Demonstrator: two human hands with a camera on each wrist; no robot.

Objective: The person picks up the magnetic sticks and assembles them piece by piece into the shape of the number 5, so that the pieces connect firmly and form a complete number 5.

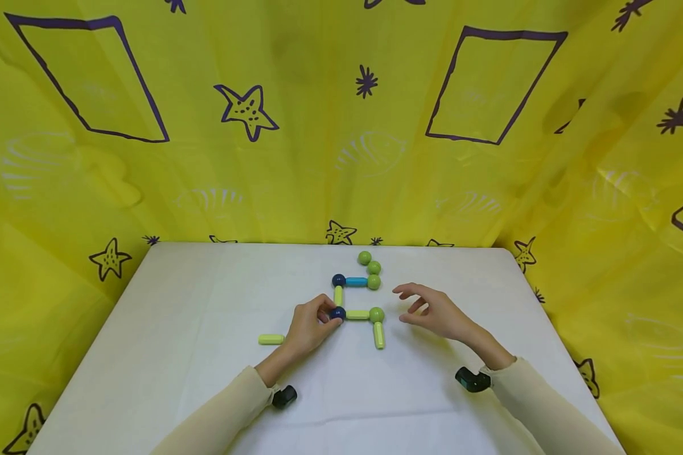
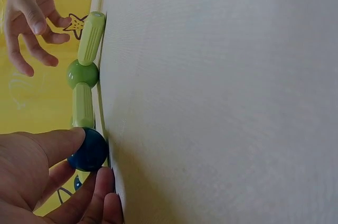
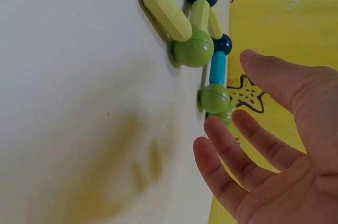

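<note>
My left hand (image 1: 307, 325) pinches a dark blue ball (image 2: 91, 151) between thumb and fingers. From that ball one yellow-green rod (image 1: 357, 315) runs right to a green ball (image 1: 377, 315), and another yellow-green rod (image 1: 338, 295) runs back to a second dark blue ball (image 1: 338, 280). A further rod (image 1: 379, 335) points toward the front from the green ball. At the back, a blue rod (image 3: 217, 67) joins the second dark blue ball to a green ball (image 3: 215, 98). My right hand (image 1: 435, 311) hovers to the right of the pieces, fingers spread and holding nothing.
Two more green balls (image 1: 365, 258) (image 1: 374, 268) trail behind the blue rod's end. A loose yellow-green rod (image 1: 270, 339) lies left of my left hand. The white table (image 1: 205, 284) is bordered by a yellow patterned curtain (image 1: 307, 164) at back and sides.
</note>
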